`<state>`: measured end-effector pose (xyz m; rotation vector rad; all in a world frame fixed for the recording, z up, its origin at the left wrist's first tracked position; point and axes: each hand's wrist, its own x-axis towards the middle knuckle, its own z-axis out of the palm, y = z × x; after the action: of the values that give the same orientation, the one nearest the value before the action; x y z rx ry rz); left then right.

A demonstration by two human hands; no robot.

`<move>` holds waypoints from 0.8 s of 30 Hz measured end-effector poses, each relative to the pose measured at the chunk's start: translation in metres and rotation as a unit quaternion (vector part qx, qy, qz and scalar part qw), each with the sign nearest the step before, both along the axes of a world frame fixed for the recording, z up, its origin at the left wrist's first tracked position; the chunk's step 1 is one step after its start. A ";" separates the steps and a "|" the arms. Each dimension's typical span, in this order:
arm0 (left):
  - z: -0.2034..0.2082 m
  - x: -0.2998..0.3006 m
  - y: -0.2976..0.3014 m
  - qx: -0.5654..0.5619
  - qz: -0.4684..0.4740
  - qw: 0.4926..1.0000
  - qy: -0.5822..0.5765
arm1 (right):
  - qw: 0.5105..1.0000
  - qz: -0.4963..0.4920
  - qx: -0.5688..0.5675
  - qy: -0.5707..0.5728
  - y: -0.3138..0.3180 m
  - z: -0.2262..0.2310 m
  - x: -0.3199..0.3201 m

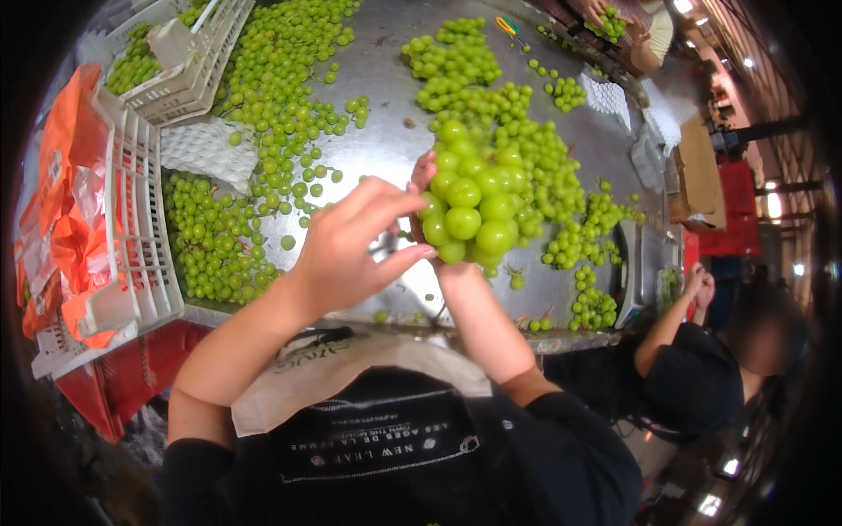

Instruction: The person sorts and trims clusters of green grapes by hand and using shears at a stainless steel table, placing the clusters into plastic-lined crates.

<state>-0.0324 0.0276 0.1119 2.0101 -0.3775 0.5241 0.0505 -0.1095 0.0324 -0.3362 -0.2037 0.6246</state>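
A bunch of large green grapes (465, 202) is held up over a metal table, and my right hand (423, 174) is closed around it from behind and below. Most of that hand is hidden by the fruit; some fingers show along the bunch's left edge. On the left side of the bunch is my left hand (355, 232), its thumb and forefinger stretched out and apart. Their tips are close to the grapes; whether they touch cannot be made out. More grape bunches (544, 167) lie just beyond and to the right.
Loose grapes (289, 53) cover the table's left side, beside white crates (145, 219) and white foam netting (206, 149). Scissors (507, 26) lie at the far edge. A co-worker (693, 368) sits at the right; another person's hand (596, 12) holds grapes at the far side.
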 end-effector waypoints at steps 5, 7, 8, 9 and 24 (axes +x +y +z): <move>-0.006 0.007 0.001 0.035 -0.019 0.998 -0.047 | 0.998 0.043 -0.041 -0.005 -0.002 -0.004 -0.004; -0.003 0.008 0.000 0.047 -0.016 0.998 -0.042 | 0.961 0.087 0.206 0.163 -0.007 -0.006 -0.001; -0.003 0.008 0.000 0.054 -0.012 0.998 -0.039 | 0.967 0.065 0.178 0.172 -0.007 -0.003 -0.001; -0.003 0.009 0.001 0.038 -0.004 0.999 -0.011 | 0.971 0.043 0.150 0.180 -0.008 0.001 -0.001; -0.017 0.020 0.012 0.078 0.081 0.991 -0.070 | 0.946 -0.083 -0.109 0.294 0.003 0.052 -0.013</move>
<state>-0.0126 0.0393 0.0950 2.1723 -0.3510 0.7608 0.0376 -0.1062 0.0847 -0.3622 0.4659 0.5565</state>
